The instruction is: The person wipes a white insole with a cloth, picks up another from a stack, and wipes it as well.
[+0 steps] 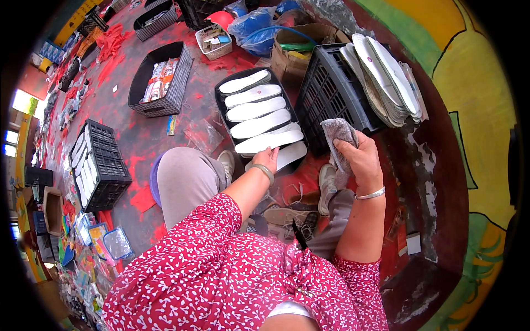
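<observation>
Several containers stand about the black tray [234, 76], which is just before the person. Largest is the dark crate [317, 88] to the right of the tray; a stack of pale insoles [381, 77] lies on its top and leans outward. Well to the left of the tray stands a second crate [116, 174], black and slatted, filled with white insoles [83, 164]. Beyond the tray, to its left, a checkered basket [181, 80] holds orange and white packets [160, 80]. The tray itself contains at least six white insoles [256, 108], set side by side in a row. Behind the tray, toward the right, a cardboard box [284, 67] has green and yellow things inside, and straight behind the tray is a small white basket [217, 53] with little items.

Around the tray spreads a dark floor [122, 124] with many red patches. Far to the right of the tray rises a wall [475, 83] painted yellow and green.

Both forearms are bare. The left forearm reaches up to the near end of the tray, and the left hand [265, 159] touches the fifth insole at its edge; whether it pinches this insole, I cannot tell. The right hand [362, 163] is raised to the right of the tray, grasping a folded grey cloth [339, 138] between thumb and fingers. One bangle [266, 172] is on the left wrist, and a silver bracelet [370, 194] on the right.
</observation>
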A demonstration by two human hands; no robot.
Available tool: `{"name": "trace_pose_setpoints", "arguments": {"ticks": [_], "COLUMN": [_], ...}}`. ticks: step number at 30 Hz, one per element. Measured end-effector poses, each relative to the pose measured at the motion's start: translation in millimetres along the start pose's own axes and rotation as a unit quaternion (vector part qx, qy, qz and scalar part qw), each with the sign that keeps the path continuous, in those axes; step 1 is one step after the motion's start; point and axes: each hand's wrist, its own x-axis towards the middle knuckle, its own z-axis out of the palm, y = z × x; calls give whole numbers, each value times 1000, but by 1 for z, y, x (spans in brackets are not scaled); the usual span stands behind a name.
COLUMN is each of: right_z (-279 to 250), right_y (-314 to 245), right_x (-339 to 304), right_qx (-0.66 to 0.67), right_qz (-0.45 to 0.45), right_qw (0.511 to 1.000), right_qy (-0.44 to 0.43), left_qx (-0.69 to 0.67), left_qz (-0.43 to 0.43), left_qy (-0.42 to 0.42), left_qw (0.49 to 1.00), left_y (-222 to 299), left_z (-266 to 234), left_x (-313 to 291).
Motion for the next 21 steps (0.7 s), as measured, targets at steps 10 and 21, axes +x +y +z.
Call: {"name": "trace_pose_setpoints", "arguments": {"ticks": [10,21], "right_z": [11,20], "right_y": [-6,5], "right_x": [0,4], "right_qx": [-35,-37], "right_qz": [18,22], "right_qw": [999,999], "right_qy": [-4,-17], "left_qx": [-64,-12], "left_qz": [19,8], "left_qy": [18,79], "left_qw": [998,997], "left_y": [-29,-32], "left_z": [1,-4], "left_x": [29,47]}}
